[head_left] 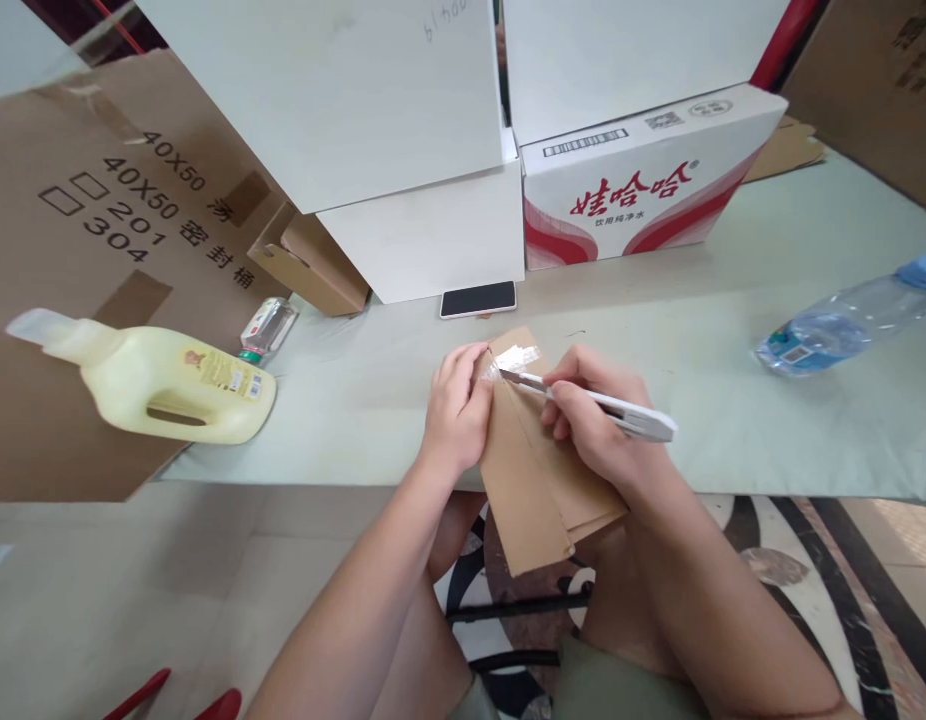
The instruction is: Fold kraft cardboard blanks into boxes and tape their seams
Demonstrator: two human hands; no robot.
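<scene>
At the near edge of the pale green counter (pixel 343 400), a flat brown cardboard piece (pixel 527 500) is held between two hands, its far end lying over the surface and its near end jutting past the edge. The cardboard is plain and layered, and is divided lengthwise by a slanting seam; the strip on the left is carried further down than the panel on the right. Near the far end, a torn-looking white patch (pixel 517 358) and some shiny clear tape (pixel 493 372) are seen.

By the left hand (pixel 459 400), the cardboard is held at its upper left edge, the grip narrow, with the back of the hand turned up and the thumb laid forward along the edge. In the grip of the right hand (pixel 590 405), a white-handled utility knife (pixel 643 421) is clasped much like a pen, the fingers curled around its front part. The knife is slanted, its dark blade pointed leftward and brought to the taped spot by the seam. Both forearms are stretched forward and angled inward.
</scene>
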